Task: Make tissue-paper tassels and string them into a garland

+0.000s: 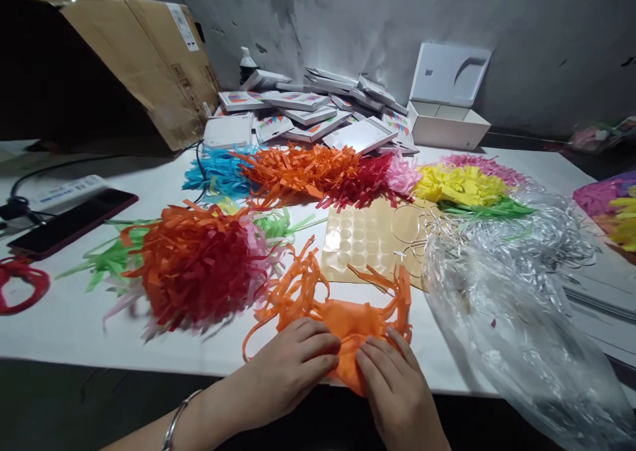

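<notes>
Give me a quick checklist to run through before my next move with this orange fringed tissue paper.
1. Both hands on the paper: ok. The left hand and right hand press on the orange tissue piece at the near table edge.
2. Fringe free of neighbours: ok. Its strips lie apart from the red and orange tassel bundle.
3. Paper fully on the table: not ok. Its lower tip hangs over the edge.
4. Sticker dot sheet nearby: ok, just behind the paper.
5. Clear plastic bag out of the way: ok, to the right, not touching.
6. Fold aligned: cannot tell, the hands cover it.
</notes>
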Tool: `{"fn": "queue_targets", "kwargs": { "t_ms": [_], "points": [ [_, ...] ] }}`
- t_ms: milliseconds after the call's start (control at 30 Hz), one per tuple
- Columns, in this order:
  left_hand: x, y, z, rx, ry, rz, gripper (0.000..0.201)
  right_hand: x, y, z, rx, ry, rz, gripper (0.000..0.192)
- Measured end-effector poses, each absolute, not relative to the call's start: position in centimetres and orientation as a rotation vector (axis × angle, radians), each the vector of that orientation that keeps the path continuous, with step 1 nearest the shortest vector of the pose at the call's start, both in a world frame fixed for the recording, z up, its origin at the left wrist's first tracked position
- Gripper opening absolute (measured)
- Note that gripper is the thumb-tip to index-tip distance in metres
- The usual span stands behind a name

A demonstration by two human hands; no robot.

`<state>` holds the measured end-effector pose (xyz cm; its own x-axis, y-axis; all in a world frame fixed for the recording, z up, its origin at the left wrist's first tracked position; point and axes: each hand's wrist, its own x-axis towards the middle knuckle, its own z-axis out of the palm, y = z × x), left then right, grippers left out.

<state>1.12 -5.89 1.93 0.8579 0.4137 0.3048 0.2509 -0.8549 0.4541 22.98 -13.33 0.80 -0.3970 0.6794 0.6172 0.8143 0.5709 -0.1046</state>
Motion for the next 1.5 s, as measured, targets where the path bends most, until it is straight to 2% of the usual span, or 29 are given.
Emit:
{"fn": "queue_targets", "kwargs": {
  "t_ms": [100, 200, 300, 400, 567, 700, 800, 933, 1033, 1100, 1167, 1233, 1333, 1500],
  "points": [
    [0.6, -6.1, 1.7, 2.572, 0.485, 0.607, 0.022, 23.3, -13.5, 1.0, -1.156, -2.149, -0.216, 0.021],
    [0.4, -6.3, 1.5, 2.532, 0.495, 0.662, 0.02, 23.2, -14.0, 0.7, -1.131, -2.158, -0.217, 0.043],
    [0.5, -6.3, 1.6, 2.519, 0.471, 0.757, 0.02, 22.8, -14.5, -0.4, -1.322, -2.011, -0.281, 0.038],
    [0.6, -6.2, 2.0, 2.552, 0.383, 0.843, 0.021, 22.9, -14.5, -1.2, -1.45, -1.902, -0.257, 0.055],
    [0.4, -5.9, 2.4, 2.719, 0.32, 0.805, 0.024, 25.1, -13.3, -1.0, -1.583, -1.772, -0.306, 0.038],
    [0.0, -5.4, 2.1, 2.76, 0.39, 0.68, 0.026, 29.0, -13.2, -0.7, -1.841, -1.714, -0.443, 0.043],
    [-0.1, -5.1, 1.7, 2.741, 0.431, 0.623, 0.027, 31.8, -14.6, 0.3, -1.935, -1.801, -0.383, 0.043],
    [0.0, -5.0, 1.5, 2.704, 0.451, 0.607, 0.027, 32.2, -16.6, 3.8, -1.802, -1.947, -0.273, 0.047],
    [0.2, -5.0, 1.5, 2.663, 0.446, 0.592, 0.027, 28.9, -16.2, 5.8, -1.472, -2.126, -0.231, 0.046],
    [0.3, -5.0, 1.4, 2.641, 0.439, 0.608, 0.025, 25.8, -15.0, 5.6, -1.193, -2.279, -0.179, 0.041],
    [0.2, -5.0, 1.4, 2.629, 0.43, 0.63, 0.022, 23.1, -13.6, 4.3, -1.098, -2.306, -0.161, 0.035],
    [-0.1, -5.0, 1.3, 2.615, 0.414, 0.639, 0.023, 21.5, -12.6, 2.4, -1.122, -2.251, -0.111, 0.029],
    [-0.8, -5.0, 1.3, 2.581, 0.408, 0.622, 0.027, 21.8, -12.3, 0.1, -1.209, -2.161, -0.044, 0.033],
    [-1.4, -4.9, 1.3, 2.535, 0.437, 0.605, 0.026, 24.7, -13.5, -0.4, -1.38, -2.031, -0.06, 0.031]
  ]
}}
